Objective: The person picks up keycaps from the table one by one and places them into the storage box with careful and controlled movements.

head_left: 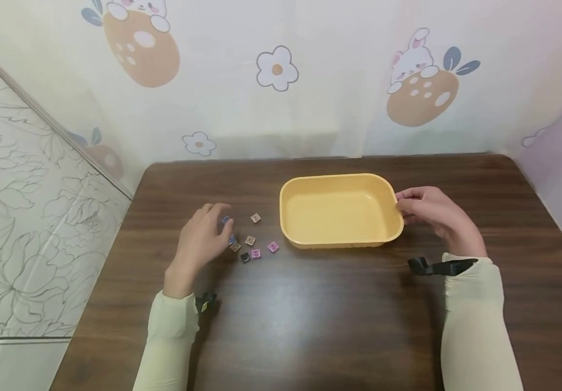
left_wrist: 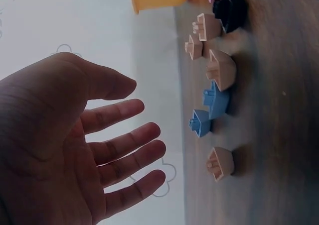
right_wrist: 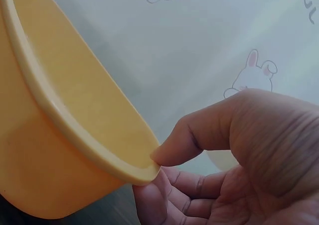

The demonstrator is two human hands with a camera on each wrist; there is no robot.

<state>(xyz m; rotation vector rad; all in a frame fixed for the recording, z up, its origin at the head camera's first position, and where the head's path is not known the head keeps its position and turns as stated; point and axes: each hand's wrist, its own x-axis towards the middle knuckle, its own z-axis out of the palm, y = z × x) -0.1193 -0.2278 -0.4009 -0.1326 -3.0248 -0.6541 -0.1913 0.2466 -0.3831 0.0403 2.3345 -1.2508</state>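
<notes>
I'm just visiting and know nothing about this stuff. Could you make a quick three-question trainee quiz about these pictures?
1. Short answer: does the left hand hold anything?
2. Multiple choice: what does the right hand pinch? (a) a blue keycap, (b) the edge of the yellow tub, (c) a sleeve.
3. True or false: the black keycap lies inside the yellow tub.

Key:
1. No; the left wrist view shows it holding nothing.
2. b.
3. False; it lies on the table.

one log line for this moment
left grip: near keycaps, holding none | right grip: pinches tub rim | keycaps: left of tub | tub: on table
</notes>
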